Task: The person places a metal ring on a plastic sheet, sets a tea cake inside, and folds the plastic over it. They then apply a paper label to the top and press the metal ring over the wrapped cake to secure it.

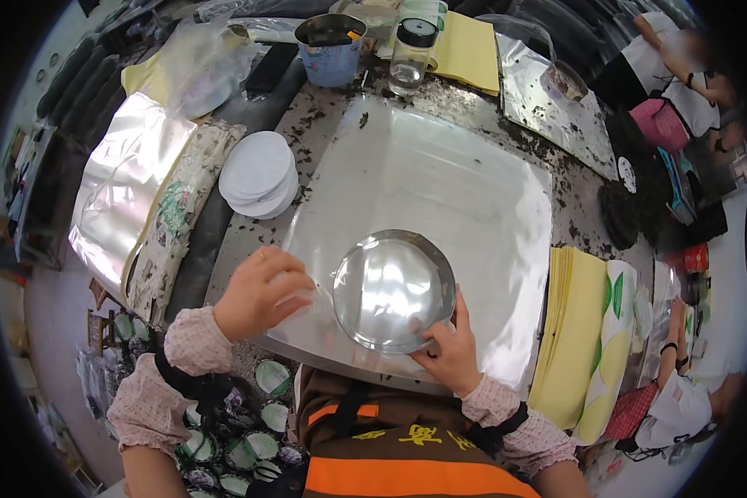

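Observation:
A shallow round metal tin (393, 292) with a shiny inside is over the silvery metal sheet in front of me. My right hand (450, 347) grips its lower right rim, thumb toward the inside and fingers along the outer wall. On the tin's left, my left hand (267, 290) is closed, thumb and fingers pinched together. The fingertips are slightly blurred, and something thin and clear may be between them, too faint to name. Above my left hand stands a stack of white round discs (259, 173).
Behind the metal sheet (440, 178) are a blue cup (332, 54), a lidded glass jar (410, 62) and dark crumbs. Folded yellow paper (566, 324) lies right, foil packs (129, 178) left. Wrapped dark round cakes (241, 448) are below. Other people (668, 415) work at the right.

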Demonstrator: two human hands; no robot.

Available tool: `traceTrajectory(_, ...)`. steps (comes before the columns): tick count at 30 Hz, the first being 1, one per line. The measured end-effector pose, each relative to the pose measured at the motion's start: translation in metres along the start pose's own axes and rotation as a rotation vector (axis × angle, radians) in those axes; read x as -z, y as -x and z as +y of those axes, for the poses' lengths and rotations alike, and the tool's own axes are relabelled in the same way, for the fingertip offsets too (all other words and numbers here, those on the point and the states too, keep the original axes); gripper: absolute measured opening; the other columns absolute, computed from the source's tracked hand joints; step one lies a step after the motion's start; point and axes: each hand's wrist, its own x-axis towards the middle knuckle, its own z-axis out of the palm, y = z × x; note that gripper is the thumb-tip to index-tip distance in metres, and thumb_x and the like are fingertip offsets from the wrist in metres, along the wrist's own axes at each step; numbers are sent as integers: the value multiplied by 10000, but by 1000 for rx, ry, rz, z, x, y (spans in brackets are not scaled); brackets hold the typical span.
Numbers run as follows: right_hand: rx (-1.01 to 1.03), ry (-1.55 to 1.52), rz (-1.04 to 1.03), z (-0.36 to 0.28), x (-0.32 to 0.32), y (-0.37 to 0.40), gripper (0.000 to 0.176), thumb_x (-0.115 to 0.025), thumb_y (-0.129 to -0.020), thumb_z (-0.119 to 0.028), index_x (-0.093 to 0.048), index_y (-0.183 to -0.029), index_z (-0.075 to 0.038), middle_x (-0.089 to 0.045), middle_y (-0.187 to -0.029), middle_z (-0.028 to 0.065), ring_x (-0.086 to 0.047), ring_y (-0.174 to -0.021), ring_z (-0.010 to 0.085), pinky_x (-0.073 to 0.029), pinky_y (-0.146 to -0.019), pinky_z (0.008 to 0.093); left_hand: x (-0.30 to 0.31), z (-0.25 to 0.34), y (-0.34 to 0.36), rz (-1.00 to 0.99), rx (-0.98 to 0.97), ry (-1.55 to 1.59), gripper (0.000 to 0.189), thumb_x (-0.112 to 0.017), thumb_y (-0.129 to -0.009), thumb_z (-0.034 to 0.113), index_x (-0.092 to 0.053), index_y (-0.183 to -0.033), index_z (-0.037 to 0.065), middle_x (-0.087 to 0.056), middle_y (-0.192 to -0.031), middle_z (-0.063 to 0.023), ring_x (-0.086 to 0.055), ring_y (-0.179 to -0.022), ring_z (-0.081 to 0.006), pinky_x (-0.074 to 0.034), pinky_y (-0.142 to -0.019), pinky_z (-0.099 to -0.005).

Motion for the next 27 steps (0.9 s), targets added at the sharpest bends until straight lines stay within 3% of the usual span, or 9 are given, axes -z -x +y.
traceTrajectory(8,157,-104,-35,0,40,31,344,-868,-685,-233,-637,-902,-101,-275,-1540,334,-498,-1290,485,-476,-1029,458,-32,-33,27,-247,3,259,125,-742,-830,188,-654,-817,101,-636,-841,-13,-596,-853,-241,-476,-763,-384)
traceTrajectory(10,-125,-442,-304,-7,38,48,410,-816,-749,-256,-625,-1065,-78,-302,-1540,307,-481,-1315,460,-448,-1060,442,-32,-30,17,-175,66,250,96,-710,-854,160,-646,-829,93,-618,-842,-37,-591,-840,-250,-475,-743,-392)
traceTrajectory(13,-61,-422,-617,-52,17,12,668,-694,-870,-277,-430,-1433,-33,-378,-1510,277,-466,-1333,421,-388,-1115,411,-3,-6,-15,-5,195,239,60,-676,-856,114,-630,-843,77,-582,-836,-75,-581,-817,-272,-475,-714,-406)
traceTrajectory(15,7,-536,-446,-47,4,13,662,-739,-832,-176,-447,-1413,-55,-385,-1495,285,-520,-1279,363,-439,-1061,411,32,17,-32,145,163,221,50,-665,-843,89,-618,-843,72,-557,-830,-97,-570,-800,-291,-473,-698,-419)
traceTrajectory(17,-277,-861,-276,-4,4,17,549,-776,-796,-177,-558,-1287,-68,-349,-1502,308,-534,-1247,367,-462,-1027,417,24,30,-12,2,51,96,93,-692,-812,109,-603,-809,83,-556,-816,-77,-556,-776,-287,-468,-690,-415)
traceTrajectory(21,-357,-24,72,28,22,-25,459,-802,-776,-228,-662,-1195,-102,-298,-1493,369,-532,-1210,404,-439,-1038,451,-32,17,-3,-125,-73,-154,193,-757,-773,223,-594,-801,124,-568,-816,-27,-563,-787,-228,-453,-704,-377)
traceTrajectory(25,-98,317,-86,27,16,58,410,-736,-833,-255,-655,-1197,-84,-388,-1460,325,-494,-1281,409,-382,-1100,460,-46,4,6,-265,-60,-174,231,-763,-771,291,-596,-814,138,-574,-823,0,-571,-807,-204,-445,-721,-353)
traceTrajectory(26,-56,235,-161,30,14,98,417,-710,-854,-251,-645,-1222,-65,-443,-1438,296,-486,-1307,396,-367,-1117,454,-46,3,10,-272,-82,-229,196,-751,-788,291,-618,-821,152,-597,-819,11,-592,-811,-196,-450,-733,-349)
traceTrajectory(27,-458,-628,-237,7,40,114,440,-723,-833,-234,-654,-1224,-46,-581,-1317,232,-514,-1306,349,-356,-1132,445,-46,1,10,-281,-65,-199,180,-749,-791,287,-626,-815,158,-605,-817,15,-600,-809,-189,-452,-737,-348)
